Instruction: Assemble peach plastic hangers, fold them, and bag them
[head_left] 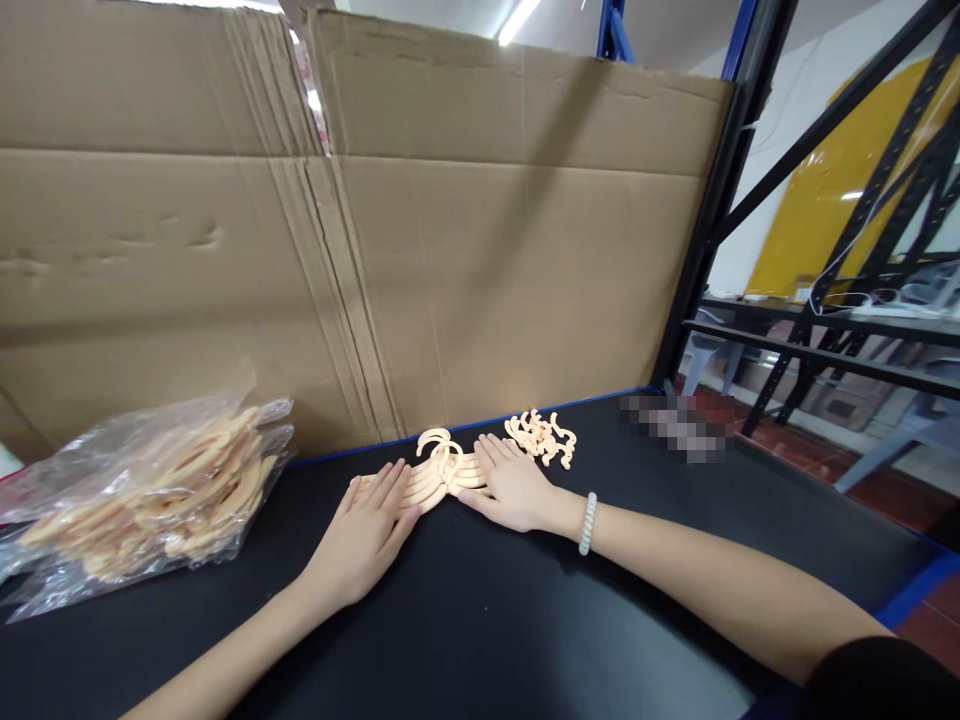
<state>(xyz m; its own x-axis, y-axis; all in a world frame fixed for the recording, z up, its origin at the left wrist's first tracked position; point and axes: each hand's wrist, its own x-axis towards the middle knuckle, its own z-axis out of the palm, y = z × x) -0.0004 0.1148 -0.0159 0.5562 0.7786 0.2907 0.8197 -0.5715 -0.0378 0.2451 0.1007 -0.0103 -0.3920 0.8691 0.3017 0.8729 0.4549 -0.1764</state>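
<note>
Left hand (367, 540) and right hand (517, 490) both lie palm down from where I stand, one on each side of the stack (431, 487) of beige hanger-like pieces, fingers straight and loosely side by side, each thumb held away from them along the stack's near edge. Neither is pinching anything; they rest flat over its two sloping ends, and what the palms cover I can't tell. A pale coiled bracelet (588, 523) circles the right wrist, to the right of the stack. The stack itself sits on the black bench (465, 620), its curved strips meeting at the middle, with hook-like loops rising on its far side. Well to the left of the stack lies a clear plastic bag (187, 490) full of similar beige pieces. Just to the right of the stack, past the right hand's fingers, is a loose heap of small curly pieces (541, 437). Behind the stack stands a tall cardboard wall (525, 280), creased and joined by a seam. Far off to the stack's right, beyond a black metal frame (705, 230), hangs a yellow sheet (810, 210).
</note>
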